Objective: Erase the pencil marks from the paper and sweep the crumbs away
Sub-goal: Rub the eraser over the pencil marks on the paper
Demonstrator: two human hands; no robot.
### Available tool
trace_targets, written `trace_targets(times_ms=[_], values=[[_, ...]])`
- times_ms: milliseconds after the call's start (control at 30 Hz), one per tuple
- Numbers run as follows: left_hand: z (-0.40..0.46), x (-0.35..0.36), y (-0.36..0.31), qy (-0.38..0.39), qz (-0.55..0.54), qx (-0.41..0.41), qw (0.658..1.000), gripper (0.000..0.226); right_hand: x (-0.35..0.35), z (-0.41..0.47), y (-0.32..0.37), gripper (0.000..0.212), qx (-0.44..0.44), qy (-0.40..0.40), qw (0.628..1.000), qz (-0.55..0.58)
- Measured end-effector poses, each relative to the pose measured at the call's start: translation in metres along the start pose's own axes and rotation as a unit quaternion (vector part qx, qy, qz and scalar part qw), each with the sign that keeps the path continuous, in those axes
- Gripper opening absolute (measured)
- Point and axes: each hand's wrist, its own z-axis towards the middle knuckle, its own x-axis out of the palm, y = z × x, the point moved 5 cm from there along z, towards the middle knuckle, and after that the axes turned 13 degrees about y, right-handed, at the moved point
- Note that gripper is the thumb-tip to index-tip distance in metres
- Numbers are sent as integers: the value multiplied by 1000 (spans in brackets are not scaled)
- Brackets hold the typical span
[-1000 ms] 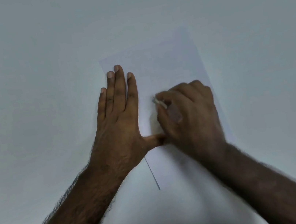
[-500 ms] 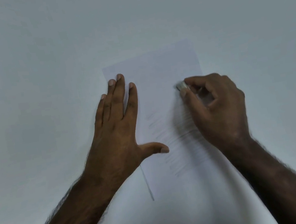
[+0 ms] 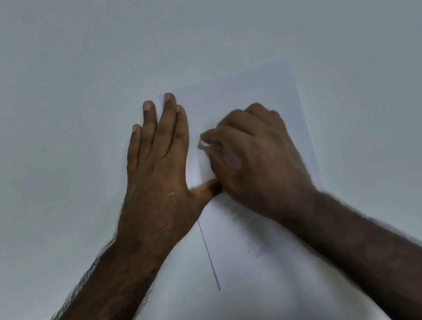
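Nearest the camera, two bare forearms reach in from the bottom corners over a plain white tabletop (image 3: 58, 100) and converge toward its middle. Between them lies a white rectangular sheet of paper (image 3: 248, 88), flat on the tabletop and turned slightly, its left edge showing as a thin dark line running down from the wrists. Faint grey pencil marks (image 3: 251, 236) show on the paper just below the right wrist, partly hidden by the arm.

Farther in, the left hand (image 3: 157, 173) lies open and flat, palm down, fingers together and pointing away. It straddles the paper's left edge: the index and middle fingers rest on the sheet, the outer fingers on the tabletop, and the thumb stretches right across the paper until it touches the right hand. The right hand (image 3: 253, 159) is curled closed, gripping a small pale eraser (image 3: 203, 144), only a corner of which pokes out at the fingertips on the hand's left side, set against the paper just beside the left index finger. The right hand looks slightly blurred.

Beyond the hands, the paper's far edge lies on bare tabletop.
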Motion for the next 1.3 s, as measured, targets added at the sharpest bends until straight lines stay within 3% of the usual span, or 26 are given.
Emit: trace_targets(times_ms=[200,367,567,733,967,1300], values=[[1,1,2,16,7,4,1000,121,-19,40,-30,16,63,-89,994,-14],[0,1,1,-6,-3,-1,1000,109,6,12,10,11,14,-22,1000,-10],[1,2,3,11,-6,3,1000,119,-16,40,-23,17,91,-111,990,-4],[-1,2,1,-11,-11,6,1000,110,5,16,11,13,36,-53,998,-2],[1,3,2,14,-1,10,1000,117,-20,47,-35,16,105,-92,988,59],[-1,3,-9,-15,-9,13,1000,110,-37,-32,-52,11,163,-68,981,76]])
